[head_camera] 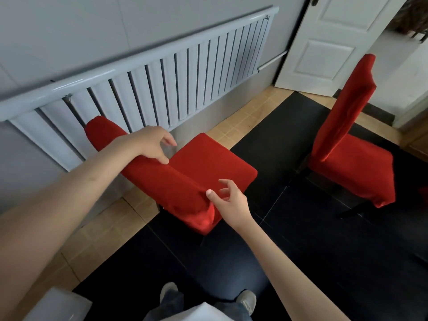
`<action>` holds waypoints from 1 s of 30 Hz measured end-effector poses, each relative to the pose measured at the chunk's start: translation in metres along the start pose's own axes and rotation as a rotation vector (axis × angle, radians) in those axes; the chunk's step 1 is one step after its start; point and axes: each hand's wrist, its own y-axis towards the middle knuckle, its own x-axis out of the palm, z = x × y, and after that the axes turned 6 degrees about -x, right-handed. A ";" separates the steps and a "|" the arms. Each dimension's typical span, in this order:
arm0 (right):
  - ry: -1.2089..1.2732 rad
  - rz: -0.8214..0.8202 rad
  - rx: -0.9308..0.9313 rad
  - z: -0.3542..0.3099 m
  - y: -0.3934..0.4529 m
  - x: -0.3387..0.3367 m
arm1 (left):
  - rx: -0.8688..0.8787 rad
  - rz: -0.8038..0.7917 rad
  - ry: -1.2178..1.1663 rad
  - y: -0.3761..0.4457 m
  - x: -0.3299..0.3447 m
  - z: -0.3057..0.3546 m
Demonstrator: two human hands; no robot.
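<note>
By radiator [185, 77], left hand [154, 144] and right hand [228, 198], loose-fingered, touch chair [208, 163].

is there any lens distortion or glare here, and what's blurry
Head view: the wide lens bows the radiator and door. Head view: sheen on the radiator's top rail and the near chair's lower corner. Head view: near chair sharp, top right corner smeared.

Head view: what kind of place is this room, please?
Probably a room in a home, perhaps a dining room: a white radiator on the wall, a white panelled door standing open, and a near red-covered chair and a far red-covered chair on the tiled floor.
</note>
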 end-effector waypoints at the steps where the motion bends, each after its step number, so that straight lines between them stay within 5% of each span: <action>1: 0.001 0.004 -0.004 0.004 0.002 -0.009 | 0.020 0.006 -0.002 0.003 0.003 0.015; 18: 0.103 0.236 0.310 0.182 0.018 -0.270 | 0.196 -0.181 -0.011 0.115 0.108 0.322; 30: 0.187 0.415 0.484 0.253 0.066 -0.384 | 0.348 -0.232 0.086 0.237 0.119 0.461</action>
